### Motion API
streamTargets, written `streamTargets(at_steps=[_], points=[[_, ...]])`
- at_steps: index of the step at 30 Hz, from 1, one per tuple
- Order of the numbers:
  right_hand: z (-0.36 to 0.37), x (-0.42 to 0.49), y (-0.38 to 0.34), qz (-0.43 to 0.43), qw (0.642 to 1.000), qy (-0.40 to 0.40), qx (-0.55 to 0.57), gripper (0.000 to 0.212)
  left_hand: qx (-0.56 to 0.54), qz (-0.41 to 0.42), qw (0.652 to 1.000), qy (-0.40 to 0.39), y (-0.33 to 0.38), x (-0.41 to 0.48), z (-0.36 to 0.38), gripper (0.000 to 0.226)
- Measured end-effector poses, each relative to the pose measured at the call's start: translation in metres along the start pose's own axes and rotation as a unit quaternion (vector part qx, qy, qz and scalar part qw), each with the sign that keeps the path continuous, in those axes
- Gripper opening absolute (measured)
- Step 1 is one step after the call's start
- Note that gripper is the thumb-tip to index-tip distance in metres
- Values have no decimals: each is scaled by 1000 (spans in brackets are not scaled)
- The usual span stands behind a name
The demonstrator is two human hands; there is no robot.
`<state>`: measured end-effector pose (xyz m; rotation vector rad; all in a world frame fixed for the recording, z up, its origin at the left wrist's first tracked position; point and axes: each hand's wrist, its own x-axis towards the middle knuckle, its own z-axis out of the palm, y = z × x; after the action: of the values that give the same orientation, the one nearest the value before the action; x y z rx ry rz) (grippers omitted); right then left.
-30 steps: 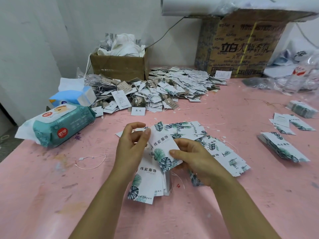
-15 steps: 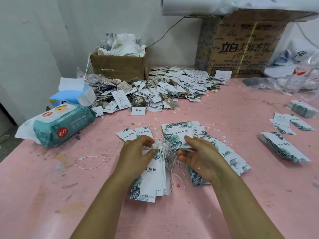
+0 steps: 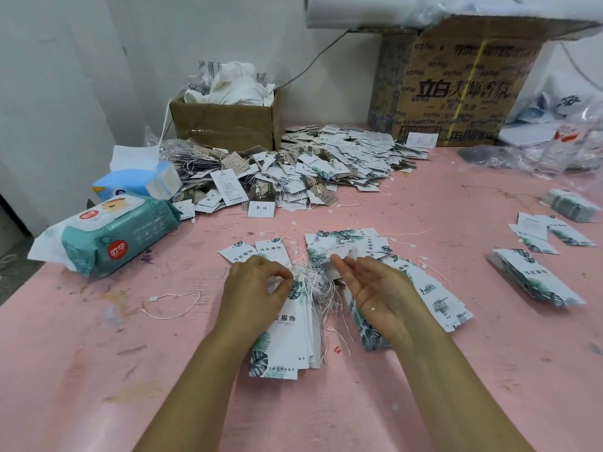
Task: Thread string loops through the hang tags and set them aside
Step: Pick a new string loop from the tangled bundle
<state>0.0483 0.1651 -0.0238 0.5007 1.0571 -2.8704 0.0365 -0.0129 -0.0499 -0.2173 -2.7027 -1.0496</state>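
Head view: your left hand [image 3: 257, 285] pinches the top end of the stack of hang tags [image 3: 287, 340], thumb and forefinger closed right where the white strings [image 3: 318, 288] bunch up. From that pinch the stack runs back toward you, flat on the pink table [image 3: 98, 370]. Your right hand [image 3: 378, 291] sits across the strings from the pinch, palm up, fingers loose, holding nothing, its fingertips [image 3: 337, 262] just beside the tangle. Under it, spreading away to the right, lies a fan of loose tags [image 3: 437, 291]. More leaf-print tags [image 3: 346, 238] lie just beyond the strings, and two tags [image 3: 251, 251] just beyond your left knuckles. Left of the pinch, well apart, a single string loop [image 3: 173, 301] lies alone. Farther left is a teal wipes pack [image 3: 120, 243] with a blue tissue pack [image 3: 140, 184] behind it. Far beyond the pinch, a big heap of tags [image 3: 326, 164] lies against a small cardboard box [image 3: 225, 125] and a large printed carton [image 3: 463, 93]. Off to the right sit separate tag stacks [image 3: 535, 278].
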Motion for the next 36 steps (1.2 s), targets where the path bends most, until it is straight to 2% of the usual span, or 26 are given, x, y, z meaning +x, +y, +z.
streamTargets(at_steps=[3,10,12,14,16,17,18,20,21,22,25,32,36], points=[[2,-1,-1,0,1000,-4,9,14,12,-10,1000,-7,-1,0,3,16],[0,2,1,2,1000,-14,-17,17,21,0,1000,-7,-3,0,7,22],[-2,3,3,-18,996,-22,-80,15,17,8,1000,-3,-1,-1,8,21],[-2,3,7,-57,976,-34,-207,15,22,12,1000,-7,0,-2,9,22],[-3,2,13,-98,931,-39,-350,19,34,14,999,-18,1,-2,10,24],[-4,2,16,-127,897,-38,-422,21,39,14,999,-22,1,-2,11,25],[-5,2,19,-171,847,-39,-501,21,44,15,999,-24,1,-2,11,25],[-9,5,25,-258,718,-53,-645,23,48,15,998,-22,1,-2,12,24],[-10,6,27,-280,673,-64,-681,24,46,15,999,-19,1,-2,12,23],[-10,6,29,-282,655,-76,-697,25,44,16,999,-18,1,-2,12,22],[-9,6,31,-266,656,-105,-698,26,48,20,998,-24,2,-2,12,22],[-6,4,34,-222,723,-141,-639,33,5,-2,1000,-13,3,-1,12,19],[-4,4,32,-218,736,-150,-624,34,-18,-7,1000,5,3,0,12,12]])
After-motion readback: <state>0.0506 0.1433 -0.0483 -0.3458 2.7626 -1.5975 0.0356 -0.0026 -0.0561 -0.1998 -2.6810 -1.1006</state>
